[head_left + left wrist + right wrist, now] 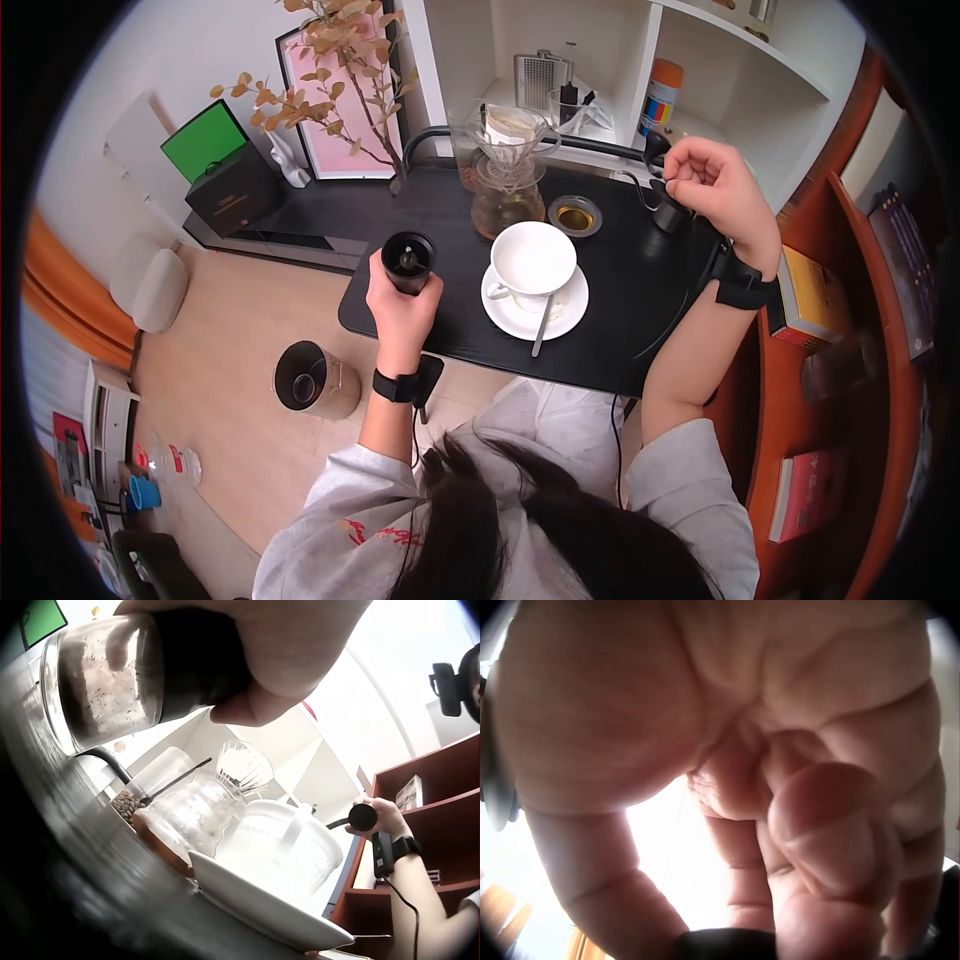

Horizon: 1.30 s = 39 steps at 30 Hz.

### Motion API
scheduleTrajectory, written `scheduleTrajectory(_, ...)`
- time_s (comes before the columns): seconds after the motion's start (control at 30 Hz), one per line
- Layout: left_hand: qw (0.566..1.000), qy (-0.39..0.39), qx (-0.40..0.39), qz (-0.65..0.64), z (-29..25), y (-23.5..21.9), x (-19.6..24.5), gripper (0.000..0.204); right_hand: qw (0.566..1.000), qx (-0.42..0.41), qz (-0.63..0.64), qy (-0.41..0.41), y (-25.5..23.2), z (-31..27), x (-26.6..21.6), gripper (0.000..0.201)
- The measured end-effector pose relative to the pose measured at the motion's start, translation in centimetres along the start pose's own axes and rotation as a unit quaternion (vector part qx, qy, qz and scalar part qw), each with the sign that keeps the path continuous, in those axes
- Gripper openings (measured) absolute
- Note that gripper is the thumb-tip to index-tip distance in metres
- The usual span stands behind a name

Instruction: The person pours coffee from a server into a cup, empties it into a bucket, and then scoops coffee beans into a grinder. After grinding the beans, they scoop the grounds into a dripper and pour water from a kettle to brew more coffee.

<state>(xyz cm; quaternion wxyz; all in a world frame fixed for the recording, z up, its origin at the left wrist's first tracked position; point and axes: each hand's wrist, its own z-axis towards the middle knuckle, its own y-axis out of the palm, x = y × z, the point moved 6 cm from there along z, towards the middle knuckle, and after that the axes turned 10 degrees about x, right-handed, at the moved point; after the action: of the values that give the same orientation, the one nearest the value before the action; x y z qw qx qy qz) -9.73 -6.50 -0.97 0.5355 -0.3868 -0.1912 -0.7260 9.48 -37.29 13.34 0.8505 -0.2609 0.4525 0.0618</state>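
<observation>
My left hand (400, 312) grips a black hand coffee grinder (408, 256) near the table's left edge. Its top is uncovered, with a central shaft showing. In the left wrist view, brown grounds cling inside its clear jar (112, 679). On the right, my raised right hand (722, 185) pinches a black crank handle with a round end (362, 817). A small black gooseneck kettle (672, 216) stands just below that hand. Between the hands, a white cup (535, 258) sits on a saucer (568, 318) with a spoon (543, 326).
Behind the cup stand a glass dripper with a paper filter (510, 128) and a glass server (508, 208). A small round dish (577, 217) lies beside them on the black table (450, 325). A bin (342, 388) is on the floor at left; a wooden bookshelf (850, 240) rises at right.
</observation>
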Motion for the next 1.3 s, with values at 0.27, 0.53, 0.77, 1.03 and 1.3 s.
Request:
scheduleTrajectory(0.27, 0.998, -0.043, 0.01, -0.033, 0.2, -0.5, -0.5, 0.035, 0.988, -0.101, -0.025, 0.116, 2.6, -0.9, 3.2, 0.005)
scheduleTrajectory(0.53, 0.999, -0.029, 0.015, -0.041, 0.1, -0.4, -0.9, 0.035, 0.985, -0.049, -0.082, 0.145, 2.0, -7.2, 5.7, 0.005)
scheduleTrajectory(0.77, 0.998, -0.017, 0.006, -0.061, -0.3, -0.9, 0.1, 0.039, 0.98, -0.055, -0.154, 0.117, 4.2, -12.7, 6.0, 0.009)
scheduleTrajectory(1.03, 0.995, 0.035, 0.008, -0.098, -1.1, -1.4, -1.2, 0.049, 0.969, -0.071, -0.213, 0.104, 6.7, -15.5, 7.6, 0.014)
scheduleTrajectory(1.3, 0.981, 0.092, -0.066, -0.155, -1.0, -2.9, -1.1, 0.048, 0.971, -0.042, -0.177, 0.158, 6.3, -16.7, 8.9, 0.019)
